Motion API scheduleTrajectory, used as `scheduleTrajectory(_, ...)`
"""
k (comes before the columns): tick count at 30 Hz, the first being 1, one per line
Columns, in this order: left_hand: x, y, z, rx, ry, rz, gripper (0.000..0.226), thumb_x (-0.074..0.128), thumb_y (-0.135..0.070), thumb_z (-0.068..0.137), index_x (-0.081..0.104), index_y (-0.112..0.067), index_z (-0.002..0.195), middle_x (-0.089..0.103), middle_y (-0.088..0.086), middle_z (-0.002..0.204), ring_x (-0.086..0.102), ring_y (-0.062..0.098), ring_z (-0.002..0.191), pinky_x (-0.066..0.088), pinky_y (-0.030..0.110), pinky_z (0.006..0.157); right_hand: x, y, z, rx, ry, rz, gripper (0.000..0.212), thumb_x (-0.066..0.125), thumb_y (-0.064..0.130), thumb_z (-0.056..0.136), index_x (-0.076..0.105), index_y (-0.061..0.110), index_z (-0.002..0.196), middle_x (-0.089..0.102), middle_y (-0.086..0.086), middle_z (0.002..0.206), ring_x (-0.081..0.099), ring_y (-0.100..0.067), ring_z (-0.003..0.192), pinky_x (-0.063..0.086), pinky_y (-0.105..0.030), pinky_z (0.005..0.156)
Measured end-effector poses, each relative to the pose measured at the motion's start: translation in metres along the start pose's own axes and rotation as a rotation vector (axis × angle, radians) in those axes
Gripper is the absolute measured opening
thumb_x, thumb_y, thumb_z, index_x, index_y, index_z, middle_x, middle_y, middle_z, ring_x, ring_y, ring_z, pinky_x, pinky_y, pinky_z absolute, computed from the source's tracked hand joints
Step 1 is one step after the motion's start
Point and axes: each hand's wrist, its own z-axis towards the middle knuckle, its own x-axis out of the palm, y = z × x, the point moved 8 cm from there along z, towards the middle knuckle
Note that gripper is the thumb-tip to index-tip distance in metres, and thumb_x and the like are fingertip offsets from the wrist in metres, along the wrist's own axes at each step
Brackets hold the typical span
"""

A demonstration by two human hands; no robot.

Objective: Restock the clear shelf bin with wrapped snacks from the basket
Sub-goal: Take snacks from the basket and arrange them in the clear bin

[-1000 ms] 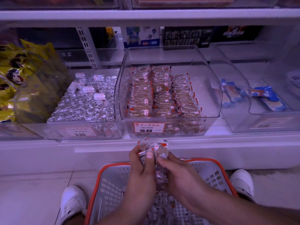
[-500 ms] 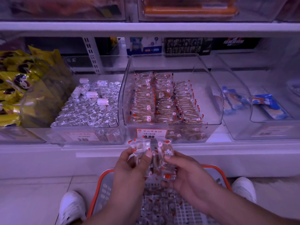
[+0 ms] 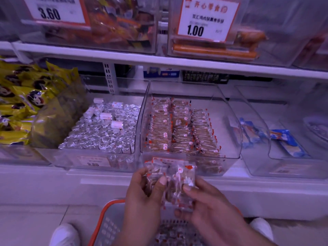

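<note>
Both the left hand (image 3: 147, 197) and right hand (image 3: 211, 208) clasp a stack of snacks (image 3: 171, 181); the light, slippery wrappers look best pinched at the sides, near the bin (image 3: 191, 155).

Wrapped snacks (image 3: 174, 181) between both hands

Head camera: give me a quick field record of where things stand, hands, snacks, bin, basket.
left hand: grips the left side of the handful of wrapped snacks
right hand: grips its right side, thumb on top
handful position: in front of the clear shelf bin, below its rim, above the basket
bin contents: three rows of wrapped snacks; bare floor on the right
basket: orange-rimmed, on the floor, more wrapped snacks inside
neighbour bins: silver-wrapped pieces on the left, blue packets on the right
step: handful not yet in the bin
</note>
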Motion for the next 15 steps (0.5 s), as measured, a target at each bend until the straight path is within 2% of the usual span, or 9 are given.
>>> scheduleTrajectory(2, -0.004, -0.019, 0.008, 0.027, 0.008, -0.033, 0.045, 0.072, -0.039, 0.072, 0.060, -0.022, 0.112, 0.074, 0.009, 0.084, 0.069, 0.024, 0.073, 0.056, 0.051, 0.062, 0.002, 0.040, -0.003, -0.154, -0.003, -0.151, 0.043, 0.073, 0.006, 0.069, 0.072, 0.010, 0.111, 0.071, -0.018, 0.110, 0.066, -0.026, 0.079, 0.054, -0.037, 0.061)
scheduleTrajectory(3, -0.008, -0.030, 0.014, 0.058, 0.019, -0.051, 0.047, 0.071, -0.043, 0.069, 0.060, -0.024, 0.111, 0.075, 0.004, 0.085, 0.068, 0.020, 0.072, 0.056, 0.050, 0.060, 0.003, 0.065, -0.001, -0.248, -0.007, -0.257, 0.044, 0.076, 0.004, 0.069, 0.072, 0.013, 0.112, 0.071, -0.015, 0.111, 0.065, -0.023, 0.081, 0.055, -0.034, 0.064)
scheduleTrajectory(5, -0.016, -0.050, 0.024, 0.123, 0.024, -0.057, 0.045, 0.070, -0.043, 0.070, 0.059, -0.025, 0.110, 0.074, -0.009, 0.078, 0.065, 0.007, 0.065, 0.053, 0.027, 0.057, 0.006, 0.117, 0.012, -0.451, -0.103, -0.592, 0.043, 0.074, 0.009, 0.076, 0.069, 0.016, 0.119, 0.073, -0.005, 0.109, 0.067, -0.015, 0.088, 0.055, -0.028, 0.073)
scheduleTrajectory(7, -0.027, -0.060, 0.031, 0.161, -0.011, -0.053, 0.040, 0.068, -0.042, 0.072, 0.059, -0.026, 0.107, 0.063, -0.012, 0.060, 0.058, 0.003, 0.055, 0.048, 0.018, 0.053, 0.014, 0.159, 0.038, -0.603, -0.215, -1.028, 0.046, 0.072, 0.007, 0.084, 0.063, 0.018, 0.128, 0.072, 0.003, 0.107, 0.066, 0.001, 0.091, 0.048, -0.011, 0.081)
scheduleTrajectory(8, -0.031, -0.063, 0.034, 0.166, -0.031, -0.046, 0.039, 0.068, -0.044, 0.072, 0.058, -0.026, 0.105, 0.057, -0.009, 0.056, 0.055, 0.005, 0.052, 0.048, 0.023, 0.053, 0.019, 0.168, 0.058, -0.623, -0.218, -1.226, 0.048, 0.070, 0.004, 0.086, 0.060, 0.017, 0.131, 0.070, 0.002, 0.105, 0.065, 0.003, 0.089, 0.045, -0.006, 0.081)
scheduleTrajectory(9, -0.034, -0.063, 0.036, 0.162, -0.044, -0.045, 0.038, 0.067, -0.045, 0.072, 0.058, -0.027, 0.104, 0.053, -0.007, 0.054, 0.054, 0.006, 0.050, 0.048, 0.027, 0.054, 0.022, 0.170, 0.081, -0.606, -0.186, -1.398, 0.051, 0.067, 0.002, 0.087, 0.056, 0.013, 0.135, 0.066, -0.001, 0.102, 0.065, -0.003, 0.090, 0.045, -0.009, 0.082)
scheduleTrajectory(11, -0.036, -0.065, 0.038, 0.153, -0.050, -0.064, 0.038, 0.067, -0.044, 0.071, 0.057, -0.027, 0.103, 0.054, -0.003, 0.053, 0.054, 0.008, 0.048, 0.048, 0.024, 0.051, 0.017, 0.158, 0.124, -0.519, -0.109, -1.703, 0.056, 0.065, 0.007, 0.089, 0.050, 0.015, 0.142, 0.058, -0.010, 0.106, 0.059, -0.018, 0.096, 0.046, -0.023, 0.087)
scheduleTrajectory(13, -0.037, -0.065, 0.040, 0.148, -0.043, -0.091, 0.039, 0.068, -0.043, 0.071, 0.058, -0.026, 0.105, 0.060, 0.008, 0.059, 0.054, 0.010, 0.049, 0.047, 0.022, 0.050, 0.001, 0.136, 0.153, -0.401, -0.078, -1.926, 0.064, 0.063, 0.017, 0.090, 0.039, 0.024, 0.149, 0.045, -0.012, 0.123, 0.047, -0.024, 0.113, 0.041, -0.028, 0.101)
scheduleTrajectory(15, -0.038, -0.066, 0.042, 0.141, -0.034, -0.095, 0.036, 0.069, -0.044, 0.071, 0.060, -0.033, 0.104, 0.058, 0.028, 0.075, 0.053, 0.015, 0.056, 0.048, 0.029, 0.054, -0.014, 0.126, 0.166, -0.327, -0.114, -2.031, 0.074, 0.060, 0.022, 0.091, 0.023, 0.028, 0.154, 0.027, -0.010, 0.142, 0.028, -0.031, 0.134, 0.028, -0.037, 0.116)
